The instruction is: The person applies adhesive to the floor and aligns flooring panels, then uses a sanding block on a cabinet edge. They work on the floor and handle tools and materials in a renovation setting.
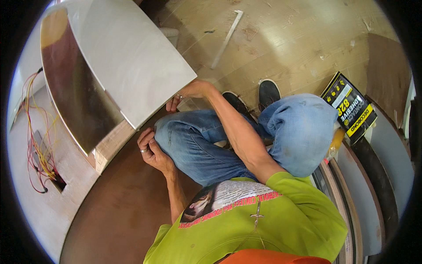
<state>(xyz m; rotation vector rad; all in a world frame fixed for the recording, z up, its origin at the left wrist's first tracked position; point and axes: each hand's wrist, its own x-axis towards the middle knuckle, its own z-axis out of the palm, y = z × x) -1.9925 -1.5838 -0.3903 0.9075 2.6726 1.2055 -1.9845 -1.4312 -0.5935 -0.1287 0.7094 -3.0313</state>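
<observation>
My left hand (154,154), with a ring on one finger, is beside my bent knee. Its fingers are curled inward with the thumb close to them; anything between them is hidden. My right hand (187,92) reaches across to the near edge of a large white panel (136,57). Its fingers bend down by that edge, partly hidden, and I cannot make out what they hold. Beside the white panel lies a glossy brown panel (81,83) with a curved edge. A raw wood end (113,145) shows below them, close to my left hand.
Red and yellow wires (41,145) come out of a pale surface at left. A brown board (118,211) extends beneath my left arm. A metal square (227,39) lies on the wood floor. At right, a black and yellow adhesive tin (350,108) stands near stacked boards (365,193).
</observation>
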